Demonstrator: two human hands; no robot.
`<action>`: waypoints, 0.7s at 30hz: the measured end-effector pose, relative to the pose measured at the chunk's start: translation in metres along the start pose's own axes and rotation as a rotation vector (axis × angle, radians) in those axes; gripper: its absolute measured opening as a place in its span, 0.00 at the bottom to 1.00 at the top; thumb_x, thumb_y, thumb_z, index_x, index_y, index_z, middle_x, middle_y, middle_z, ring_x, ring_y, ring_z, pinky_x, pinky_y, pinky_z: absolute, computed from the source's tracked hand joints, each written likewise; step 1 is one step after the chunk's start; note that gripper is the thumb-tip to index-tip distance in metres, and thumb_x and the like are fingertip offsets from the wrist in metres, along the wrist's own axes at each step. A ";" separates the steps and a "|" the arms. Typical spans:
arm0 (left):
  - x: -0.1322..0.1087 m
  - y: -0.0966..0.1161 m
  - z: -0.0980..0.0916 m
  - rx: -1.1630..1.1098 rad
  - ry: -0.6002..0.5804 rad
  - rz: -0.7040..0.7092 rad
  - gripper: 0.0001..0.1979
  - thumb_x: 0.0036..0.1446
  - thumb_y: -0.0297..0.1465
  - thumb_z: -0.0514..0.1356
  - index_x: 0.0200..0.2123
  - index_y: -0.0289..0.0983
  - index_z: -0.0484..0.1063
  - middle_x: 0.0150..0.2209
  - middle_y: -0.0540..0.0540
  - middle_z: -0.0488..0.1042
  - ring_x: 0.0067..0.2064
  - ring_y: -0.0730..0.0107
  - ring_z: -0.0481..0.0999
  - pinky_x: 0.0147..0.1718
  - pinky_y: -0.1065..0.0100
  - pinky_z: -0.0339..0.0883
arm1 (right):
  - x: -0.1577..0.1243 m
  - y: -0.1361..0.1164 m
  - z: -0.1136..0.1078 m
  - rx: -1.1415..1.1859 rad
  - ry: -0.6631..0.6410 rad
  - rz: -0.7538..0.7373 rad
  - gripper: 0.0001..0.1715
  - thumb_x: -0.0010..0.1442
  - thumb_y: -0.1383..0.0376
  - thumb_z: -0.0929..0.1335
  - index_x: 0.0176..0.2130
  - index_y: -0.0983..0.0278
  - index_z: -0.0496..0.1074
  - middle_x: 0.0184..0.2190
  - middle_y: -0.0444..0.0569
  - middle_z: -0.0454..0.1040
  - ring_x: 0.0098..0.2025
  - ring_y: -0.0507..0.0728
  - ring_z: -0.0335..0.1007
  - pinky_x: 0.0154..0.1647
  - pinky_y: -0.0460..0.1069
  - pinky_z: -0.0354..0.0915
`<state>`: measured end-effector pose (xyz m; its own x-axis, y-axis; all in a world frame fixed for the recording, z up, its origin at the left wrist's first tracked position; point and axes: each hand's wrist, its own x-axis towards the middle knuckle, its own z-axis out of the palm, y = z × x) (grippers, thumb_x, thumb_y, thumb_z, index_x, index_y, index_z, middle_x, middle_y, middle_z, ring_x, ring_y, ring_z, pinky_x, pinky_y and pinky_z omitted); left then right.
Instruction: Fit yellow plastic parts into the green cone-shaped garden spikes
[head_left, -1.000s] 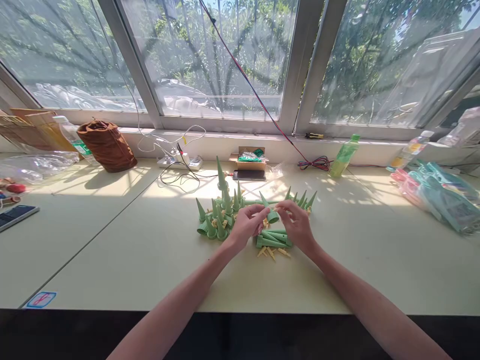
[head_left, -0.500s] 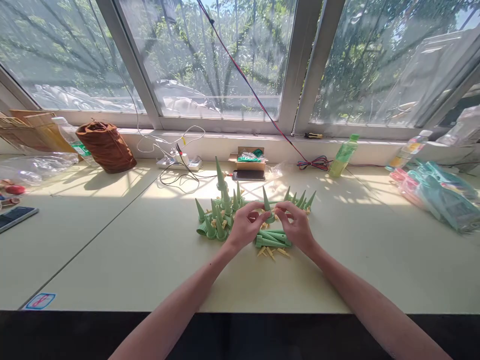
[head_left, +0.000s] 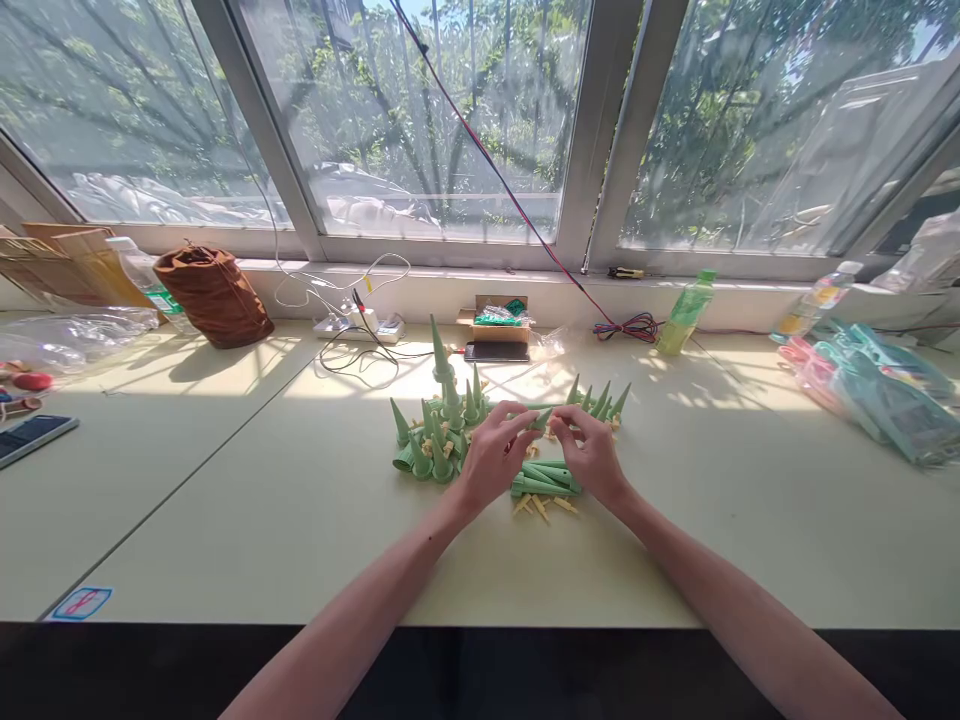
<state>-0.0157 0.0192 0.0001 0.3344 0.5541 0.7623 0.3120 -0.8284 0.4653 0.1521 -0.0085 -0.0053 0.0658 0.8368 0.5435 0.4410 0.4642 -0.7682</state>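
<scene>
Above the middle of the table, my left hand (head_left: 495, 452) is closed on a green plastic watering spike (head_left: 541, 420), which leans with its tip up and to the right. My right hand (head_left: 591, 455) is close beside it, thumb and fingers pinched together near the spike; what they hold is too small to make out. Below the hands lies a pile of green spikes (head_left: 547, 478), with several small yellow valve pieces (head_left: 540, 505) in front. More green cones (head_left: 431, 455) stand upright on the left among yellow pieces. Another upright group (head_left: 600, 400) stands behind my right hand.
A small cardboard box (head_left: 501, 322) and a dark phone (head_left: 496, 352) lie behind the cones. A power strip (head_left: 360, 322) with cables is at the back left, near a brown bag (head_left: 214, 295). A green bottle (head_left: 686, 313) and plastic bags (head_left: 877, 390) are at right.
The spike in my left hand has tipped from upright to leaning right, and my left fingers now reach over it. My right hand has barely moved.
</scene>
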 end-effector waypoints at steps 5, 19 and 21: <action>0.000 0.000 0.001 0.039 -0.012 -0.036 0.08 0.64 0.30 0.58 0.45 0.37 0.75 0.42 0.45 0.72 0.23 0.83 0.67 0.26 0.74 0.64 | -0.001 -0.001 0.002 0.009 0.029 0.022 0.12 0.65 0.57 0.64 0.36 0.62 0.71 0.29 0.46 0.73 0.31 0.53 0.69 0.29 0.46 0.68; 0.005 0.014 0.003 -0.280 -0.086 -0.445 0.24 0.66 0.43 0.51 0.24 0.33 0.69 0.20 0.50 0.67 0.20 0.77 0.64 0.19 0.75 0.55 | -0.001 0.001 0.000 -0.054 0.131 -0.052 0.09 0.65 0.60 0.65 0.38 0.61 0.72 0.34 0.47 0.75 0.35 0.54 0.72 0.33 0.47 0.71; 0.006 0.016 0.002 -0.363 -0.115 -0.523 0.24 0.64 0.45 0.53 0.23 0.33 0.68 0.17 0.52 0.64 0.18 0.78 0.63 0.17 0.75 0.55 | -0.001 0.001 0.000 -0.039 0.114 -0.064 0.09 0.65 0.60 0.65 0.38 0.61 0.73 0.34 0.47 0.75 0.35 0.53 0.71 0.33 0.47 0.71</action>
<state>-0.0070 0.0094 0.0106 0.3189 0.8808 0.3499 0.1455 -0.4103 0.9003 0.1523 -0.0094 -0.0066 0.1368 0.7665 0.6275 0.4821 0.5019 -0.7181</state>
